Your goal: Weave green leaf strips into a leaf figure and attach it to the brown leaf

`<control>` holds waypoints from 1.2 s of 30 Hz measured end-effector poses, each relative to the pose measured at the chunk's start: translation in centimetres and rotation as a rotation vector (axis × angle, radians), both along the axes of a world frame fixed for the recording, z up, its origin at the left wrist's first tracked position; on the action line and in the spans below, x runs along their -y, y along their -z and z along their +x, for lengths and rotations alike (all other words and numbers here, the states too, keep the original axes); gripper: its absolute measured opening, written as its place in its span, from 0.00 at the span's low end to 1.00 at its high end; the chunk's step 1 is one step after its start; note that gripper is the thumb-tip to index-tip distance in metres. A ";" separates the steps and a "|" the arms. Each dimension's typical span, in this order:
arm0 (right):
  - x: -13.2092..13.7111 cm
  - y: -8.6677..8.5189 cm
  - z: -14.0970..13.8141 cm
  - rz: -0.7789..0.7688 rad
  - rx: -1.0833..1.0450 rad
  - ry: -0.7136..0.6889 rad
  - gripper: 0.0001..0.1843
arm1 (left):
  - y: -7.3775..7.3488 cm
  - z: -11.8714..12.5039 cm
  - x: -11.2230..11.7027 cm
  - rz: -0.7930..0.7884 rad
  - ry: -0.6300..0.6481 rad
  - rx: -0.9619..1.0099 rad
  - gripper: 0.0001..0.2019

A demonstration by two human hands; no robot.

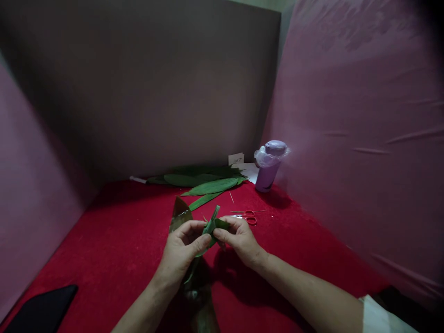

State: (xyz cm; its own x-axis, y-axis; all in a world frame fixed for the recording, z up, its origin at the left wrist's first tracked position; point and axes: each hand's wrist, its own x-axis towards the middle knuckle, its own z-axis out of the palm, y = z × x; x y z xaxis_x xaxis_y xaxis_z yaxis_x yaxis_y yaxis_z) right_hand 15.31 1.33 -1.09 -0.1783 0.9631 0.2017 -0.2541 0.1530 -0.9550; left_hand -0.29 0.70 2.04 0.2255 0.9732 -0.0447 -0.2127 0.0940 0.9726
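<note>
Both hands meet over the red tabletop [114,240], pinching a folded green leaf strip [212,226]. My left hand [182,252] grips its lower part with thumb and fingers closed. My right hand [239,238] pinches the strip's right side. Another long leaf [180,213] rises behind my left hand and trails down toward me between my forearms.
A pile of long green leaves [204,181] lies at the back of the table. Small red-handled scissors [247,216] rest just beyond my right hand. A purple bottle wrapped in plastic [268,165] stands at the back right, beside paper cards [236,159]. A black object [43,311] sits front left. Pink panels wall three sides.
</note>
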 end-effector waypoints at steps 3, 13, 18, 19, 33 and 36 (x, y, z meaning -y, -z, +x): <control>0.4 -0.3 0.0 0.037 0.045 -0.019 0.13 | -0.3 0.0 0.2 -0.008 -0.043 -0.021 0.08; 1.0 -0.2 -1.3 -0.015 -0.084 -0.074 0.15 | -0.2 0.2 0.4 -0.065 -0.153 0.139 0.08; 0.9 -0.4 -1.3 -0.072 -0.129 -0.116 0.13 | -0.1 0.2 0.4 -0.090 -0.093 0.182 0.09; 0.8 -0.4 -1.2 -0.071 -0.132 -0.117 0.13 | -0.1 0.2 0.4 -0.095 -0.084 0.179 0.09; 1.0 0.1 -1.2 -0.103 -0.074 -0.148 0.18 | -0.4 -0.2 0.1 -0.056 -0.222 0.104 0.11; 1.3 0.1 -1.7 -0.144 -0.052 -0.138 0.17 | -0.1 0.1 0.1 -0.051 -0.314 0.131 0.12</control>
